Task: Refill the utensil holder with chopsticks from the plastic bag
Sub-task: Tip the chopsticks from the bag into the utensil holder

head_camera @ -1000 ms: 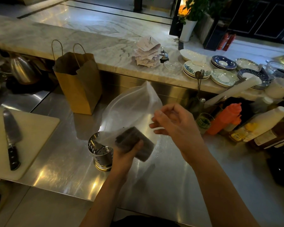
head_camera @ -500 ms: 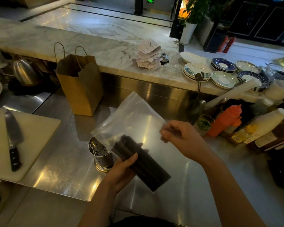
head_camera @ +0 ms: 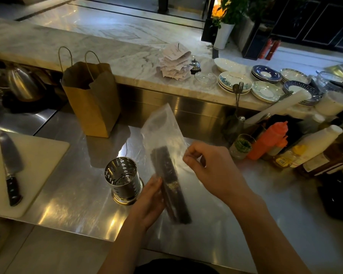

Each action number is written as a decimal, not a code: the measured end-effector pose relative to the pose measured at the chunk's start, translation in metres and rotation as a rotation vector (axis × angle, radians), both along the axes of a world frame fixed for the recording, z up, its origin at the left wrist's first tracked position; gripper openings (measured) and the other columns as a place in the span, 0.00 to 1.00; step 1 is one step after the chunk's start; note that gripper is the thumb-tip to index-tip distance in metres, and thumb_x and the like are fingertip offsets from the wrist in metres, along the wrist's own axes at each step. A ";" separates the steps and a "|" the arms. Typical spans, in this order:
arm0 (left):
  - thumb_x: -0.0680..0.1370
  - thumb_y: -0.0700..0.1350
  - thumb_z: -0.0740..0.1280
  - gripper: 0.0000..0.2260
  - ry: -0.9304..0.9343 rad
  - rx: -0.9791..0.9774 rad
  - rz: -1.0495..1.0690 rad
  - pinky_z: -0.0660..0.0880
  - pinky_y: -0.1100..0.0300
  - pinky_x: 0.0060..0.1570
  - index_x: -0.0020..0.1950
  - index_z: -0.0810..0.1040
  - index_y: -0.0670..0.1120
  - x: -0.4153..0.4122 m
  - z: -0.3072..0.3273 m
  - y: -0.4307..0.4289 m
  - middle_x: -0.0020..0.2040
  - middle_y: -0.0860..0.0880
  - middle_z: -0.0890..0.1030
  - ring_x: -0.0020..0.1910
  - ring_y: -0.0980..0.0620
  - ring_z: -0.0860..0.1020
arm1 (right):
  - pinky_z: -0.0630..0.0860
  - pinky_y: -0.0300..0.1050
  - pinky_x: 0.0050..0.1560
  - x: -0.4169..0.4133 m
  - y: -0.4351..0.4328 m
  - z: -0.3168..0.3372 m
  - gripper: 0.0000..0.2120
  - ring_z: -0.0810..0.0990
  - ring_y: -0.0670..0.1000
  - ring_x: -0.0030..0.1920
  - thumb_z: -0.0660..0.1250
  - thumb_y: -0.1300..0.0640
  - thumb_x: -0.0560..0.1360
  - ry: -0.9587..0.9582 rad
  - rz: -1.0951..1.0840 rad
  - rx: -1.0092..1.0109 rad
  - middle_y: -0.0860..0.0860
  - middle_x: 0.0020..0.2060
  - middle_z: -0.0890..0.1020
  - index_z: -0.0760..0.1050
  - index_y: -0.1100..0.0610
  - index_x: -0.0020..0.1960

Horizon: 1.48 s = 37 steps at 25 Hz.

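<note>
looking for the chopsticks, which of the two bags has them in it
The clear plastic bag in the left hand and right hand; dark chopsticks show through it. The brown paper bag stands unheld.

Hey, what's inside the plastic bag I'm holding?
A bundle of dark chopsticks shows through the clear bag. The left hand grips the bag and covers the bundle's lower left side, so how many there are cannot be told.

Chopsticks are black with gold marking, utensil holder silvery and perforated, paper bag brown.
</note>
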<state>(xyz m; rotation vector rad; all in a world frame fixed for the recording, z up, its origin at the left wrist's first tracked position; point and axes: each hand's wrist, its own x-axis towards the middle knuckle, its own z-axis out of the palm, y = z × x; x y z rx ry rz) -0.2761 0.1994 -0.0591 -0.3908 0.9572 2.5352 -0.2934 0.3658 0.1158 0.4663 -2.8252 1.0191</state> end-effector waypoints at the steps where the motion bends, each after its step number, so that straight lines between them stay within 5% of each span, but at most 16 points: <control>1: 0.72 0.49 0.74 0.25 0.011 -0.004 -0.012 0.77 0.45 0.58 0.67 0.77 0.44 0.001 -0.002 0.001 0.64 0.39 0.79 0.64 0.39 0.77 | 0.73 0.33 0.42 0.000 0.002 -0.001 0.04 0.77 0.42 0.37 0.68 0.55 0.77 -0.019 0.007 0.021 0.44 0.42 0.82 0.81 0.53 0.49; 6: 0.63 0.52 0.82 0.37 -0.031 0.036 -0.022 0.77 0.44 0.55 0.68 0.75 0.42 0.001 0.000 0.005 0.65 0.36 0.77 0.64 0.37 0.76 | 0.70 0.29 0.41 -0.001 0.009 -0.001 0.03 0.77 0.41 0.37 0.69 0.54 0.76 -0.040 0.027 0.051 0.36 0.38 0.77 0.81 0.49 0.48; 12: 0.67 0.47 0.80 0.31 -0.012 0.320 -0.008 0.73 0.41 0.62 0.67 0.76 0.42 0.005 0.002 0.011 0.63 0.38 0.78 0.62 0.39 0.77 | 0.75 0.30 0.37 -0.003 0.014 0.012 0.02 0.79 0.40 0.39 0.65 0.46 0.73 -0.167 0.145 0.011 0.38 0.38 0.81 0.76 0.38 0.44; 18: 0.61 0.44 0.84 0.27 -0.087 0.390 0.097 0.78 0.44 0.53 0.58 0.83 0.45 0.006 0.002 0.018 0.53 0.40 0.84 0.52 0.42 0.83 | 0.77 0.31 0.35 -0.007 0.029 0.011 0.16 0.82 0.42 0.37 0.63 0.38 0.69 -0.206 0.151 -0.134 0.45 0.39 0.83 0.78 0.46 0.50; 23: 0.61 0.44 0.83 0.22 -0.087 0.421 0.141 0.78 0.44 0.52 0.53 0.85 0.43 0.004 0.006 0.013 0.49 0.42 0.85 0.49 0.43 0.84 | 0.80 0.36 0.39 0.000 0.060 -0.004 0.16 0.85 0.46 0.41 0.66 0.41 0.69 -0.315 0.129 -0.329 0.44 0.45 0.85 0.77 0.47 0.52; 31: 0.60 0.43 0.84 0.25 -0.085 0.493 0.231 0.81 0.46 0.50 0.54 0.82 0.43 -0.001 0.009 0.012 0.48 0.42 0.85 0.48 0.44 0.84 | 0.82 0.50 0.49 0.028 0.079 -0.067 0.21 0.83 0.61 0.53 0.74 0.41 0.68 -0.501 -0.084 -0.870 0.60 0.52 0.83 0.81 0.54 0.55; 37: 0.57 0.46 0.85 0.27 -0.076 0.492 0.253 0.81 0.48 0.52 0.52 0.82 0.43 -0.005 0.012 0.019 0.46 0.43 0.85 0.47 0.45 0.84 | 0.81 0.44 0.50 0.041 0.061 -0.092 0.15 0.83 0.55 0.55 0.72 0.54 0.72 -0.502 -0.120 -0.846 0.54 0.53 0.84 0.79 0.55 0.57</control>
